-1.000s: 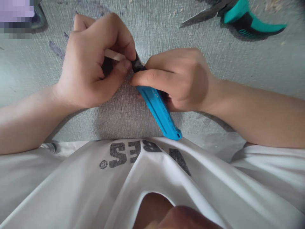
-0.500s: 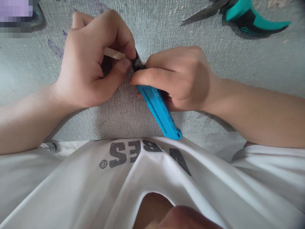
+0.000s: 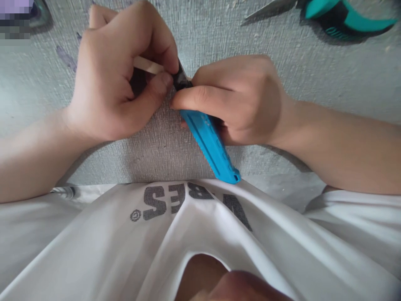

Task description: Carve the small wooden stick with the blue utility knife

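Note:
My left hand (image 3: 109, 79) is closed, pinching a thin pale wooden stick (image 3: 146, 65) between thumb and fingertips. Part of the stick is hidden by the fingers. My right hand (image 3: 244, 98) wraps round a blue utility knife (image 3: 211, 144), its thumb lying along the top near the front. The knife slants, with its butt close to my shirt and its dark front end (image 3: 182, 79) pointing up at the left fingertips. Where blade and stick meet is mostly covered by my fingers. Both hands are close together, low over the grey table.
A grey textured table (image 3: 156, 154) lies under the hands, with purple smudges at the left. Pointed-nose pliers (image 3: 341, 25) with teal and black handles lie at the upper right. A partly blurred-out object (image 3: 40, 14) is at the upper left. My white shirt (image 3: 109, 251) borders the near edge.
The view has shifted slightly, so the pliers sit higher and farther right. My left hand appears a little higher and farther left. Both grips look the same.

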`<state>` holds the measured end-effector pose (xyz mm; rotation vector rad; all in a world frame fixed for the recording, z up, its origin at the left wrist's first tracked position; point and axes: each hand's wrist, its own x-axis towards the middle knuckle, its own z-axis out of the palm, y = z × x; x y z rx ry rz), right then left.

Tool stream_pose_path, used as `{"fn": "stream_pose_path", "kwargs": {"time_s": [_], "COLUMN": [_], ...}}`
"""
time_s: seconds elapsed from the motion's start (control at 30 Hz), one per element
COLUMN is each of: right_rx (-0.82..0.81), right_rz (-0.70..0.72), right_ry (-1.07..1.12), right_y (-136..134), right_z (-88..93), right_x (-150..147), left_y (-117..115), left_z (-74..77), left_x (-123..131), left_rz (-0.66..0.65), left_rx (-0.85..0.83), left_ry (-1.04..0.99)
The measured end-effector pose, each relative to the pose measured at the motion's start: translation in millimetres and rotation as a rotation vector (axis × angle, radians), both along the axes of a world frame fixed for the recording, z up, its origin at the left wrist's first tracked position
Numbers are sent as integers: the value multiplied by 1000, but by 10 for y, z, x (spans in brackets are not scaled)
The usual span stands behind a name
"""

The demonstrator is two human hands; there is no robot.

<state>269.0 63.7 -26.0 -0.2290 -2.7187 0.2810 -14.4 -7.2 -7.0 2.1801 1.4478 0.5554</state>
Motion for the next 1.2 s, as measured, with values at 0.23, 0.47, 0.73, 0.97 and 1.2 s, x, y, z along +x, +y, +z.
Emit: {"fn": "stream_pose_path", "kwargs": {"time_s": [0.23, 0.47, 0.73, 0.97, 1.2], "right_rx": [-32, -22, -14, 11, 35], "right_rz": [0, -9, -1, -11, -17], "right_ry": [-19, -7, 70, -7, 9], "right_y": [0, -10, 10, 4, 14], "right_z": [-15, -16, -24, 14, 11], "right_x": [-5, -8, -4, -1, 2], "left_y": [17, 34, -3, -17, 8], "left_z": [-21, -38, -2, -8, -36], "left_x": [-26, -50, 8, 18, -8], "left_rz": [-49, -44, -9, -1, -6], "left_rx": [17, -7, -31, 30, 28], "left_ry": [5, -23, -6, -10, -31]}}
